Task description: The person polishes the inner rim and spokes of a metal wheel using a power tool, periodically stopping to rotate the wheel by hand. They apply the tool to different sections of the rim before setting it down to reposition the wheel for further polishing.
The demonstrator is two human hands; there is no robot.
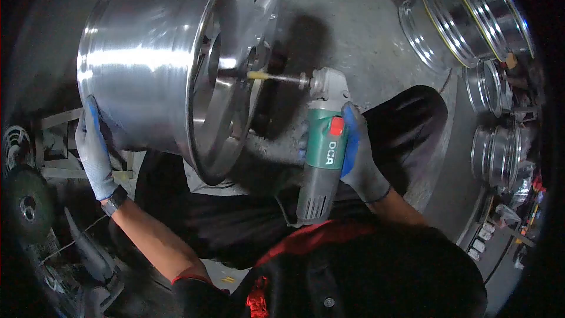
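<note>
A large shiny aluminium wheel rim (147,53) rests tilted on my lap, its open face turned right. My left hand (94,147), in a grey and blue glove, presses flat against the rim's outer barrel at the lower left. My right hand (356,153), gloved the same way, grips a green and grey angle grinder (323,153). The grinder's long shaft with a yellowish tip (259,75) reaches into the rim's hub area between the spokes.
Several more polished rims (465,17) stand stacked at the upper right on the concrete floor (353,17). A dark grinding disc and tools (26,200) lie at the lower left beside a metal frame. My legs in dark trousers fill the middle.
</note>
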